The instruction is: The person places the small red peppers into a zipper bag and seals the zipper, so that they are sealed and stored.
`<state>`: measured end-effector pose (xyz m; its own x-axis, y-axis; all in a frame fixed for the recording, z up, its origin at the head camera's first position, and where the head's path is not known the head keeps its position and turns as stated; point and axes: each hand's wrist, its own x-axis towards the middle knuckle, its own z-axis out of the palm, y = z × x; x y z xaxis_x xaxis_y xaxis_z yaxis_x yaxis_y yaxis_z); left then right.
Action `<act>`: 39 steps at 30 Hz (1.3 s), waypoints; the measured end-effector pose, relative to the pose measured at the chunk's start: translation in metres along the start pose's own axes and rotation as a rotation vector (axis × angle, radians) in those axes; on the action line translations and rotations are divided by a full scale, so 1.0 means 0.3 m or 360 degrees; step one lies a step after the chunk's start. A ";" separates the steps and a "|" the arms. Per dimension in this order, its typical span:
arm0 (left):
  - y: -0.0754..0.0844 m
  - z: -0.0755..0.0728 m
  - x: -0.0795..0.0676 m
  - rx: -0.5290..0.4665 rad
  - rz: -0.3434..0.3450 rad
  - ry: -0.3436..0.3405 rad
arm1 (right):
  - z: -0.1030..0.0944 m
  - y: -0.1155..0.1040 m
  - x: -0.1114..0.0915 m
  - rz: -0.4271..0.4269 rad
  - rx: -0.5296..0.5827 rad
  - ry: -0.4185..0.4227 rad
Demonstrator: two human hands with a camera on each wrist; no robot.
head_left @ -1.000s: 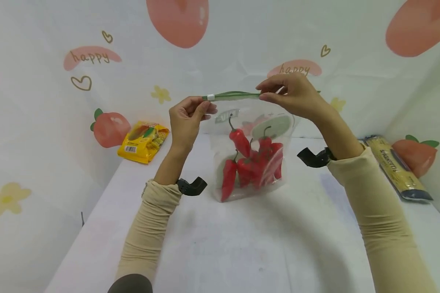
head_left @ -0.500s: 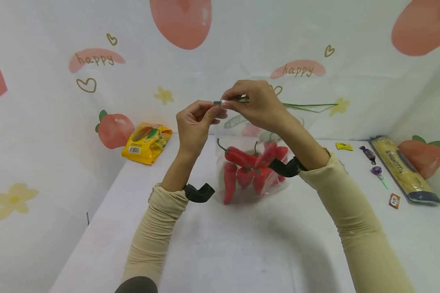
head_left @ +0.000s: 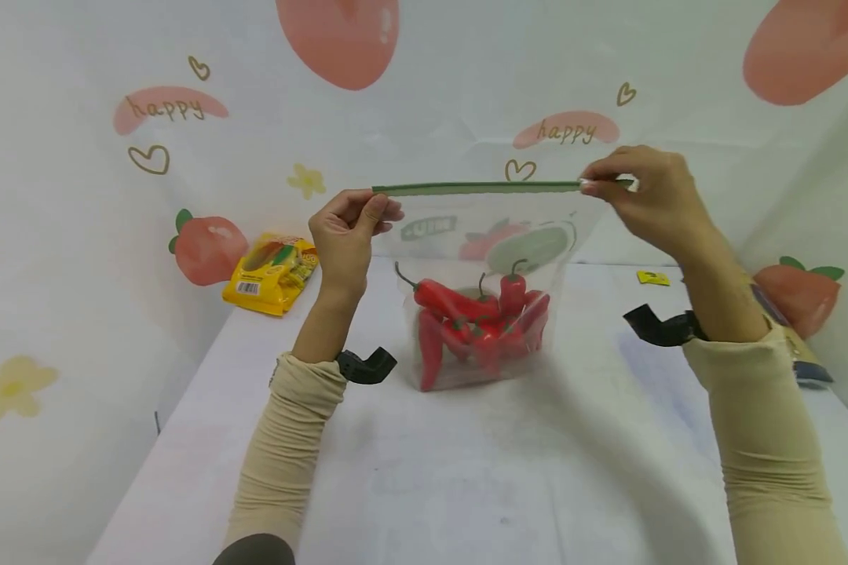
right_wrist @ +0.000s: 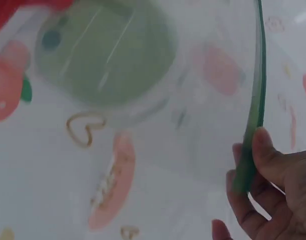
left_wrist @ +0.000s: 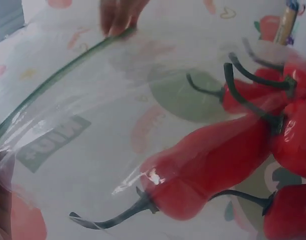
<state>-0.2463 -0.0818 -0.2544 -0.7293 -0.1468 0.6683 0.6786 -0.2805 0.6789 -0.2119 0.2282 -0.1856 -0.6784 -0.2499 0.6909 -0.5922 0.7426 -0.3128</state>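
Observation:
A clear slider zip bag [head_left: 431,255] hangs upright above the white table, its bottom at or close to the surface. Inside lie several red chili peppers [head_left: 452,302] with green stems. The green zip strip [head_left: 477,188] runs taut and straight across the top, its two edges together. My left hand [head_left: 342,243] pinches the strip's left end between thumb and fingers. At the right end, my right hand [head_left: 653,196] pinches a small white slider [head_left: 585,184], partly hidden by the fingertips. The right wrist view shows thumb and fingers around the green strip [right_wrist: 258,90].
A yellow snack packet [head_left: 268,275] lies at the back left. On the right are a small yellow candy [head_left: 653,278] and a spaghetti packet [head_left: 811,370], mostly hidden behind my right arm. A printed cloth hangs behind the table.
My right hand went left to the slider beside my left hand, then drew it rightward along the strip to the far end. The strip's edges, apart before, now lie together.

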 end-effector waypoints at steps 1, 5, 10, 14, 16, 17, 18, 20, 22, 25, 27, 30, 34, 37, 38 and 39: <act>-0.003 -0.005 0.002 -0.0003 -0.0005 0.0013 | -0.023 0.020 -0.014 0.0037 -0.0011 0.0021; -0.005 0.003 0.003 -0.0053 0.0003 0.0002 | -0.083 0.057 -0.055 0.0159 -0.0108 0.0016; 0.009 0.015 0.005 -0.0154 0.0033 -0.0040 | -0.065 0.013 -0.041 0.0094 -0.0133 -0.0167; 0.012 0.016 0.004 -0.0211 0.0048 -0.0071 | 0.016 -0.081 0.001 -0.0155 0.0059 -0.0203; 0.013 0.013 0.001 -0.0237 0.0033 -0.0074 | 0.066 -0.131 0.024 -0.0243 0.0092 -0.0174; 0.011 0.008 -0.002 -0.0250 0.0021 -0.0072 | 0.088 -0.153 0.034 -0.0271 0.0082 -0.0160; 0.009 0.001 -0.007 -0.0259 0.0000 -0.0066 | 0.106 -0.171 0.042 -0.0271 0.0076 -0.0145; 0.000 -0.018 -0.023 -0.0265 -0.0079 -0.0042 | 0.126 -0.198 0.055 -0.0221 -0.0003 -0.0117; -0.020 -0.046 -0.051 -0.0245 -0.0193 -0.0004 | 0.127 -0.211 0.071 -0.0154 -0.0066 -0.0094; -0.084 -0.109 -0.119 -0.0139 -0.0502 0.0011 | 0.099 -0.217 0.104 -0.0070 -0.0052 -0.0052; -0.147 -0.148 -0.181 -0.0034 -0.0785 -0.0046 | 0.065 -0.223 0.125 0.0006 -0.0025 -0.0001; -0.247 -0.175 -0.281 0.0141 -0.1191 -0.0230 | 0.012 -0.237 0.155 0.0026 -0.0011 0.0158; -0.340 -0.120 -0.387 0.0136 -0.1434 -0.0514 | -0.033 -0.254 0.189 -0.0032 0.0020 0.0417; -0.367 -0.043 -0.434 -0.0034 -0.1412 -0.0620 | -0.043 -0.265 0.202 -0.0020 0.0069 0.0531; -0.368 -0.020 -0.445 -0.0090 -0.1382 -0.0606 | -0.044 -0.267 0.203 -0.0002 0.0080 0.0553; -0.367 -0.001 -0.453 -0.0153 -0.1359 -0.0557 | -0.045 -0.266 0.202 0.0012 0.0087 0.0570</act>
<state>-0.2220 -0.0312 -0.4199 -0.8997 0.4361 0.0177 -0.0981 -0.2416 0.9654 -0.1998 0.1621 -0.1098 -0.4934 -0.0039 0.8698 -0.6165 0.7070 -0.3466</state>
